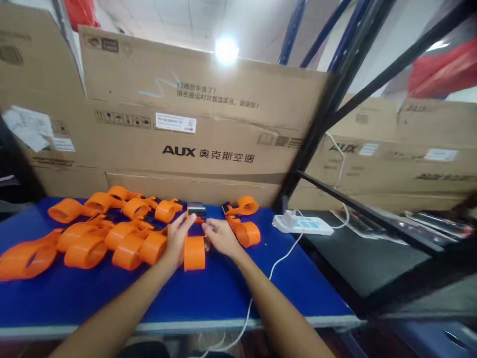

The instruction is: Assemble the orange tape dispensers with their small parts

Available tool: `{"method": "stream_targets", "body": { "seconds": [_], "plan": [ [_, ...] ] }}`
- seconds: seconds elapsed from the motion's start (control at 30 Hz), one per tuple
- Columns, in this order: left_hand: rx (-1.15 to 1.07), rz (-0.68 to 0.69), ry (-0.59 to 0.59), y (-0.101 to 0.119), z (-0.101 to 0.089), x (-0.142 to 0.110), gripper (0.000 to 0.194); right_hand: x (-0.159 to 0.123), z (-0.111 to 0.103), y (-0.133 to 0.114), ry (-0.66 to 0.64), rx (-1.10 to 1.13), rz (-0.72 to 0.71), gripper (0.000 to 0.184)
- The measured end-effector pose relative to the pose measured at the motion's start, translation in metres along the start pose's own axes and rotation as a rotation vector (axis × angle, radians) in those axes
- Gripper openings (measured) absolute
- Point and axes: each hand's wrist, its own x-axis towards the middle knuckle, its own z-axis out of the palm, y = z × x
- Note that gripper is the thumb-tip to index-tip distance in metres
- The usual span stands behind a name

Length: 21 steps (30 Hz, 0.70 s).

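Note:
Between my hands, at the middle of the blue table, is an orange tape dispenser, its ring toward me and a dark, shiny part at its far end. My left hand grips it from the left, thumb up by the dark part. From the right, my right hand is closed at its middle, fingertips partly hidden. Several more orange tape dispensers lie in two rows to the left. Two others, one a tape dispenser with its ring toward me, lie just right of my right hand.
Large AUX cardboard boxes stand along the back of the blue table. A white power strip with a plug and trailing cable lies at the right, near a black metal rack post. A dark surface lies beyond the rack.

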Motion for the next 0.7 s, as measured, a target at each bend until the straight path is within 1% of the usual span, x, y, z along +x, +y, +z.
{"method": "stream_targets", "body": {
  "seconds": [0.2,0.3,0.37,0.47,0.7],
  "plan": [
    [0.0,0.024,0.007,0.0,0.002,-0.001,0.045,-0.003,-0.003,-0.005,0.0,0.0,0.008,0.029],
    [-0.012,0.019,-0.02,0.001,0.003,-0.001,0.046,-0.004,-0.002,-0.009,0.012,0.005,0.008,0.029],
    [-0.015,0.025,-0.033,0.002,0.003,-0.002,0.047,-0.005,0.0,-0.01,0.029,0.013,0.005,0.031],
    [0.0,0.056,-0.023,0.001,0.003,-0.002,0.046,-0.006,0.001,-0.012,0.051,0.009,-0.014,0.034],
    [0.001,0.092,0.002,0.0,0.006,-0.002,0.039,-0.007,-0.001,-0.012,0.022,0.047,-0.039,0.042]
  ]
}}
